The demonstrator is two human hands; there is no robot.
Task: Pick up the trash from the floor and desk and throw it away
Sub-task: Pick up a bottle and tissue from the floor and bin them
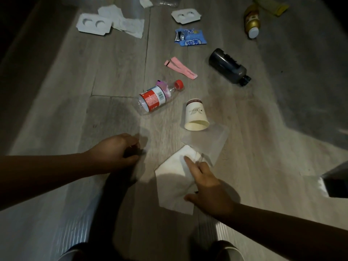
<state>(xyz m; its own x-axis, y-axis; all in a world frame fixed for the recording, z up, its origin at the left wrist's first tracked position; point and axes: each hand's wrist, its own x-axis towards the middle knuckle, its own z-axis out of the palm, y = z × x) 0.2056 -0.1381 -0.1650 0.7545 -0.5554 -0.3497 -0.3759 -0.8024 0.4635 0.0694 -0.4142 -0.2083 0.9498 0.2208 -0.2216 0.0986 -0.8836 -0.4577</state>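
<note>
Trash lies scattered on a grey wood floor. My right hand (207, 187) is low over a white tissue (169, 183), with its index finger straight and touching the tissue and its thumb spread. A clear plastic sheet (211, 142) overlaps the tissue's far corner. My left hand (116, 153) hovers to the left of the tissue with its fingers curled in; I see nothing plainly held in it. Beyond lie a tipped paper cup (195, 117) and a clear bottle with a red label and cap (158, 97).
Further off lie a dark bottle (228, 67), pink paper strips (181, 67), a blue snack wrapper (190, 37), a gold bottle (252, 20), two white card trays (93, 24) (186, 16) and crumpled paper (128, 24). A dark object (337, 183) sits at the right edge.
</note>
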